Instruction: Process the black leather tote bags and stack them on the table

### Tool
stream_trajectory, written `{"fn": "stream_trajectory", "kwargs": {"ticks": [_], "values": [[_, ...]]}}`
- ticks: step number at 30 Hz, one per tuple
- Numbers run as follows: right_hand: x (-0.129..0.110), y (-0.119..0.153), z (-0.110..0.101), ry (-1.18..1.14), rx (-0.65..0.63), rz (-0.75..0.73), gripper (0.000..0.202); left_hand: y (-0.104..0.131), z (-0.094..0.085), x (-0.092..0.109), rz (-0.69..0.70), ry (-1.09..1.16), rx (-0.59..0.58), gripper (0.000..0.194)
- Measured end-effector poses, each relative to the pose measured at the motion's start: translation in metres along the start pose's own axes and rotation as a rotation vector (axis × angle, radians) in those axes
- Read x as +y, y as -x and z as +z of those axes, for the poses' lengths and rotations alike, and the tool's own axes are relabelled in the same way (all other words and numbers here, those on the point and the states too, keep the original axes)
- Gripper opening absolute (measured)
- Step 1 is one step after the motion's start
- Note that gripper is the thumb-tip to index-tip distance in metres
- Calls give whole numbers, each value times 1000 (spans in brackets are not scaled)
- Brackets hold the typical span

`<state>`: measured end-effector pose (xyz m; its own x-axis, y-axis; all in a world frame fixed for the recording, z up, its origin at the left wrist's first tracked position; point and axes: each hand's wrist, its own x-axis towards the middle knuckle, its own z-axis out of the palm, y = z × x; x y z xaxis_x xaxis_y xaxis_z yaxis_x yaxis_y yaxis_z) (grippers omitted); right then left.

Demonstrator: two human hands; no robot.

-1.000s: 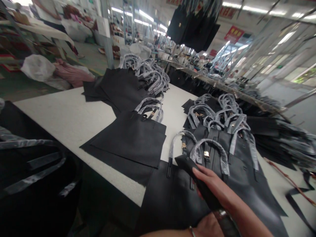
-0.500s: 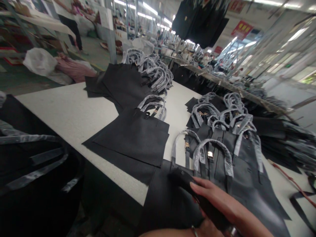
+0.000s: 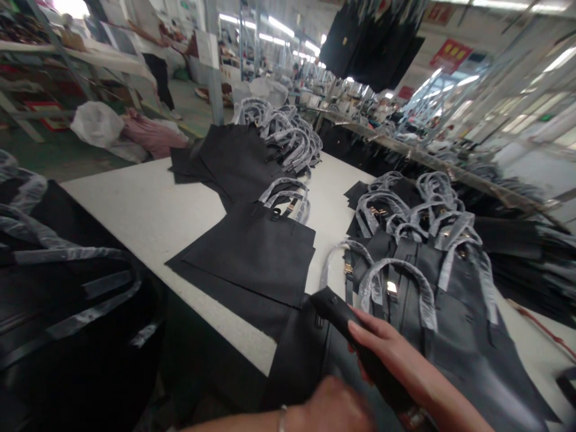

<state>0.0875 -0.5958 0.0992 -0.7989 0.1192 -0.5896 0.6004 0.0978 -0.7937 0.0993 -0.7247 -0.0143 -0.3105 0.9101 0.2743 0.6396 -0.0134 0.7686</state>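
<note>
A long black handheld tool (image 3: 335, 309) is gripped in my right hand (image 3: 387, 348), its wide end over a black leather panel (image 3: 299, 354) near the front edge. My left hand (image 3: 335, 405), with a bracelet at the wrist, is low in the picture beside that panel; motion smears its fingers, so whether it holds anything is hidden. Just beyond the tool, plastic-wrapped handles (image 3: 400, 267) with gold clasps (image 3: 392, 288) rise from black panels. Left of them lie flat black panels (image 3: 256, 252) with wrapped handles.
On the white table (image 3: 130, 207), more black panels (image 3: 238, 159) with wrapped handles are stacked at the back. Wrapped handles and black pieces (image 3: 76, 288) fill the near left. Black pieces hang overhead (image 3: 369, 45). A person (image 3: 150, 36) stands at the far left.
My left hand has come further into view, to the left of and below my right hand. The tool's wide end is slightly higher. The whole view has shifted a little.
</note>
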Motion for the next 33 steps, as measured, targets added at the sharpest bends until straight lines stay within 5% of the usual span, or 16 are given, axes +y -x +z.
{"fn": "stream_trajectory", "kwargs": {"ticks": [4,6,8,12,16,21,26,29,33], "values": [[6,2,9,9,-123,-1,59,44,-78,-39,-427,-255,498,20],[6,-6,17,16,-153,7,58,54,-104,-57,-530,-365,591,26],[5,-16,26,19,-168,20,58,57,-116,-69,-544,-426,564,27],[-1,-32,35,-8,-76,-35,62,54,-113,-72,-551,-492,501,27],[-8,-22,23,-45,63,-112,60,53,-109,-68,-568,-548,487,27],[0,-8,20,17,-53,-21,58,51,-109,-69,-568,-618,461,25],[5,-21,41,10,-6,-174,53,49,-107,-70,-544,-704,452,21],[1,-6,18,-32,146,-224,51,51,-111,-76,-532,-753,462,21],[19,61,-45,-86,362,-211,51,47,-118,-82,-573,-785,458,26]]}}
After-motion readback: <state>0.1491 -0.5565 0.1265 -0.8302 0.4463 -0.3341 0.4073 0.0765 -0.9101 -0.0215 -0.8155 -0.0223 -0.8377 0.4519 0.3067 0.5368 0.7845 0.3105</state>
